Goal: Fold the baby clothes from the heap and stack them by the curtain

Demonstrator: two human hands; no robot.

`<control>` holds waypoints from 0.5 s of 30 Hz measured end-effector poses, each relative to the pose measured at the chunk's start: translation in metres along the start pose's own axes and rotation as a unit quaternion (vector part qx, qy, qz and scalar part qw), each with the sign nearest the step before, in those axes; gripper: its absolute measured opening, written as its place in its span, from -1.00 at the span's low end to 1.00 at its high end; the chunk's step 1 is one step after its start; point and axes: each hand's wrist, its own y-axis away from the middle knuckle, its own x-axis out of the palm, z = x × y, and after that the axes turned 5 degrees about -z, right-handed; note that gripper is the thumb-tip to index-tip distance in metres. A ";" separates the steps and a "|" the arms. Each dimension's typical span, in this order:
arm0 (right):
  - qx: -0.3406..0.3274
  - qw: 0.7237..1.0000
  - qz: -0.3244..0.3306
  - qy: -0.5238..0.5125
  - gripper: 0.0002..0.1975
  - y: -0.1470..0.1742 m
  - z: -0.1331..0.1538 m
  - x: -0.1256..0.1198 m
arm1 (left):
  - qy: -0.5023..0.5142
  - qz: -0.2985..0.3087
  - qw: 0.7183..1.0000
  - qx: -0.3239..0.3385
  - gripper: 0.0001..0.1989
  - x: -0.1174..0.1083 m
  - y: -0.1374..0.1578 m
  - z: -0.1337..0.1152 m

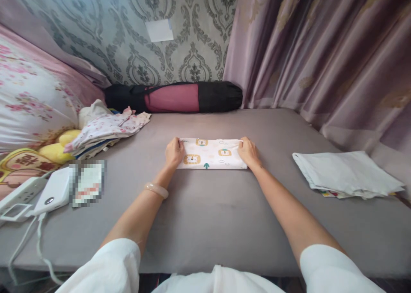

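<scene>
A white cloth [212, 156] printed with yellow lion faces and green leaves lies folded into a flat oblong on the grey bed sheet [205, 224]. My left hand [175, 152] pinches its far left corner, fingers closed. At the opposite end, my right hand [248, 153] grips the far right corner in the same way. Between the two hands the cloth is stretched out fairly straight. The fingertips are partly hidden by the knuckles and the fabric.
Folded pale cloths [346, 173] lie at the right. Patterned clothes [109, 124] are piled at the left, near a white power bank [56, 190] and a power strip [24, 192] with cables. A black and pink roll bag [173, 97] rests along the wall.
</scene>
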 end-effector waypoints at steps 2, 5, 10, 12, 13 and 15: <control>0.000 1.000 -0.008 0.000 -0.68 -0.001 0.001 0.004 | 0.002 -0.006 1.000 -0.001 -0.84 0.002 -0.001 0.000; -0.006 1.000 -0.019 0.004 -0.68 -0.002 0.001 0.009 | 0.006 -0.012 1.000 -0.005 -0.85 0.006 -0.003 0.000; -0.003 0.999 -0.026 0.022 -0.68 -0.003 0.002 0.015 | 0.011 -0.023 1.000 0.001 -0.85 0.016 -0.005 0.005; -0.002 0.999 -0.026 0.029 -0.69 -0.004 0.001 0.017 | 0.005 -0.028 1.000 0.006 -0.85 0.020 -0.006 0.007; -0.001 0.999 -0.027 0.031 -0.69 -0.004 0.001 0.018 | 0.000 -0.029 1.000 0.010 -0.85 0.021 -0.006 0.008; 0.004 0.999 -0.033 0.032 -0.69 -0.003 0.001 0.019 | -0.010 -0.030 0.999 0.016 -0.85 0.022 -0.006 0.009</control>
